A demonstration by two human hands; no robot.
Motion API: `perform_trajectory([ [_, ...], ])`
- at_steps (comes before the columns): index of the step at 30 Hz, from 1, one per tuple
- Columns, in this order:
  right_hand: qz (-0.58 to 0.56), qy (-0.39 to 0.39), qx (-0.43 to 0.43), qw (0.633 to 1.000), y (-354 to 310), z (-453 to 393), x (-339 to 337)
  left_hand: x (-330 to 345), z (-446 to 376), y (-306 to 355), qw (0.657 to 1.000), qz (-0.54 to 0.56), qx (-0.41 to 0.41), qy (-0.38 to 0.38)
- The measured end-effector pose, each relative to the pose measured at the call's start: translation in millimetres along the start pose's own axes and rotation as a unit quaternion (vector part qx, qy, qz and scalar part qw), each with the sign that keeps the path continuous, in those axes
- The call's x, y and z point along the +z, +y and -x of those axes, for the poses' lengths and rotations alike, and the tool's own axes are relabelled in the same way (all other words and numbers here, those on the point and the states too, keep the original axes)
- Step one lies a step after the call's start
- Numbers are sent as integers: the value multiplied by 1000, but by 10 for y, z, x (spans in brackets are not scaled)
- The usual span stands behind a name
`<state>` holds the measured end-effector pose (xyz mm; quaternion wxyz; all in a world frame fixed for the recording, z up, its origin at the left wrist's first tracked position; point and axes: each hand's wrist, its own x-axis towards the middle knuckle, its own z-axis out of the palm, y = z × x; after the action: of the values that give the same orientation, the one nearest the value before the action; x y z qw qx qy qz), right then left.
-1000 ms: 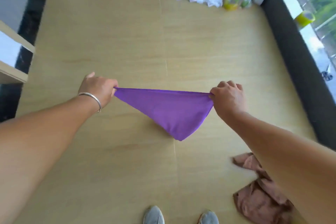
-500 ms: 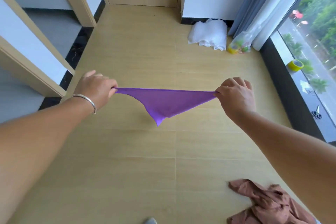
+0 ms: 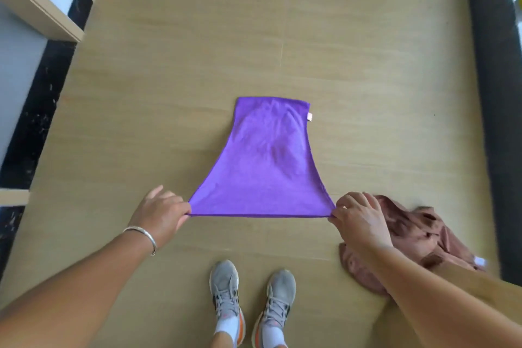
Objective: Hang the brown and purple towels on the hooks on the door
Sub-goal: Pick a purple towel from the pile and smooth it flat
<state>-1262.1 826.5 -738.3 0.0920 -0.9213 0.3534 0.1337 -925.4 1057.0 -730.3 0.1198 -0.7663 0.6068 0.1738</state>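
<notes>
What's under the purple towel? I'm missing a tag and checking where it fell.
Only wood floor shows around the purple towel; a small tag sticks out at its far right edge. Anything beneath the cloth is covered.

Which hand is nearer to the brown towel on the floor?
The right hand. It pinches a purple towel corner directly beside the brown towel, overlapping it in view. The left hand pinches the opposite corner, far away.

The purple towel (image 3: 265, 166), a bunched triangle sagging between the left hand (image 3: 161, 214) and right hand (image 3: 358, 220) a second earlier, opened into a broad sheet extending toward 12 o'clock; view tipped down, showing grey shoes (image 3: 251, 299).
</notes>
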Motion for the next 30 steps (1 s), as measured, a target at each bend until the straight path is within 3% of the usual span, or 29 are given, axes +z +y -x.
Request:
perform_trajectory([
  [7, -18, -78, 16, 997, -90, 385, 1108, 1178, 25, 144, 988, 33, -11, -149],
  [15, -31, -61, 107, 992, 197, -377, 1869, 1642, -1006, -67, 994, 96, -11, -45],
  [22, -53, 45, 147, 987, 695, -1823, 2627, 2265, -2755, -363, 998, 31, -36, 45],
  [26, -50, 66, 183, 980, 929, -2689, 3142, 2651, -3667, -471, 997, -29, -43, 56],
  [28, -71, 95, 191, 974, 949, -2958, 3424, 2889, -3916, -421, 993, -3, -53, 108],
  [30, -110, 132, 160, 972, 902, -3002, 3682, 3147, -3916, -237, 981, 57, 7, 185],
])
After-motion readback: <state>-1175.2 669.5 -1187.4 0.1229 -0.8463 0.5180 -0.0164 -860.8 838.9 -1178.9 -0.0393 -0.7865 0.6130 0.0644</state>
